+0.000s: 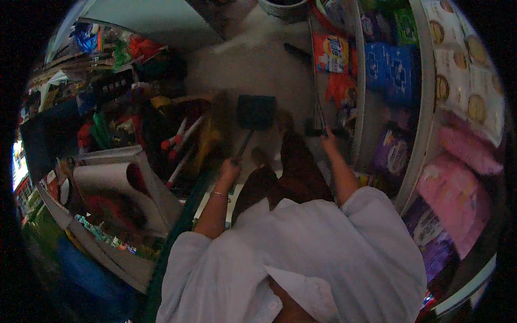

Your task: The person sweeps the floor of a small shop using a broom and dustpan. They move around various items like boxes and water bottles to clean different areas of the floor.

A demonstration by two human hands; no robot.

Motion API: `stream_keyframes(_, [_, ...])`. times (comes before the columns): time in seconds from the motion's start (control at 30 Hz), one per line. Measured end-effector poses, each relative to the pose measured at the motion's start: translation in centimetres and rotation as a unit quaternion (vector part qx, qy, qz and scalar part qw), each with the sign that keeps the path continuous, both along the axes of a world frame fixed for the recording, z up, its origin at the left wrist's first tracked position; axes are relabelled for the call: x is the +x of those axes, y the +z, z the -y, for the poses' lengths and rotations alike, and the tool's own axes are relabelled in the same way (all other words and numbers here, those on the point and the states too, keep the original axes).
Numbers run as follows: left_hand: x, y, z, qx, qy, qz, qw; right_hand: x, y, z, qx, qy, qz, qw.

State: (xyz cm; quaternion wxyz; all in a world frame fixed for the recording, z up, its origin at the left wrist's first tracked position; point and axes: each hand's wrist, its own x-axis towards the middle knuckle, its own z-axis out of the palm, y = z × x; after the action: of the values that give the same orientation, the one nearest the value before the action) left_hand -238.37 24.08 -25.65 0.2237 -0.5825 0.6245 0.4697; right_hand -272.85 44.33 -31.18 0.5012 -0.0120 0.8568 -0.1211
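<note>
My left hand (230, 171), with a bracelet at the wrist, grips the handle of a dark long-handled dustpan (256, 112). The pan lies low over the floor, ahead of my feet. In my right hand (329, 143) is a thin stick (318, 95) that runs forward along the right-hand shelf. A dark bar-shaped thing (313, 131) shows beside that hand; whether it joins the stick I cannot tell. Another dark, narrow piece (297, 52) lies farther ahead, too dim to name. The picture is dark and blurred.
Shelves on my right hold a Tide detergent pack (332, 53), blue packs (389, 72) and pink packs (456, 194). Crowded goods stand at left, with a pale paper-like roll (107, 179) and white poles with red ends (185, 133). A round container (282, 10) stands ahead on the floor (238, 68).
</note>
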Motion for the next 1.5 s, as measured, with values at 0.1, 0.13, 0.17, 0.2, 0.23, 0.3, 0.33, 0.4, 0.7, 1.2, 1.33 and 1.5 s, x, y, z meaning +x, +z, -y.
stream_keyframes(0.1, [2.8,-2.5,-1.7,-0.030,-0.060,-0.013,0.998,4.8,-1.2,-4.2,0.007,0.105,-0.109,0.988])
stream_keyframes(0.13, [3.1,-2.6,-1.9,0.005,-0.038,-0.027,0.999,6.4,-0.7,-4.8,0.008,0.071,-0.093,0.993])
stream_keyframes(0.17, [3.4,-2.6,-2.2,0.039,-0.015,-0.041,0.998,8.1,-0.2,-5.3,0.008,0.038,-0.077,0.996])
stream_keyframes(0.2, [3.2,-1.7,-2.2,0.026,-0.060,-0.005,0.998,9.6,0.4,-5.7,0.007,0.005,-0.062,0.998])
stream_keyframes(0.23, [2.4,-0.3,-2.2,0.014,-0.111,0.028,0.993,11.0,-1.1,-7.9,-0.066,-0.034,-0.042,0.996])
stream_keyframes(0.3, [2.9,-0.9,-2.8,-0.004,-0.139,0.042,0.989,13.7,-4.4,-12.9,-0.151,-0.055,-0.014,0.987])
stream_keyframes(0.33, [4.9,-3.3,-3.4,-0.009,-0.117,0.024,0.993,14.9,-4.1,-13.9,-0.162,-0.035,-0.004,0.986])
stream_keyframes(0.4, [5.9,-3.6,-4.5,-0.019,-0.102,0.024,0.994,16.6,3.2,-10.7,-0.055,0.100,-0.013,0.993])
stream_keyframes(0.7, [7.3,1.0,-8.2,-0.002,-0.111,-0.007,0.994,12.4,8.5,-7.3,-0.077,0.044,0.003,0.996])
stream_keyframes(1.2, [17.0,1.4,-18.7,-0.038,-0.008,-0.049,0.998,21.8,1.1,-18.4,-0.222,0.172,0.013,0.960])
stream_keyframes(1.33, [19.6,-0.7,-20.9,-0.039,-0.015,-0.064,0.997,23.3,12.4,-18.3,-0.153,0.193,0.073,0.967])
stream_keyframes(1.5, [24.1,0.2,-23.7,0.024,0.072,-0.078,0.994,24.7,9.7,-14.9,-0.176,0.184,-0.026,0.967])
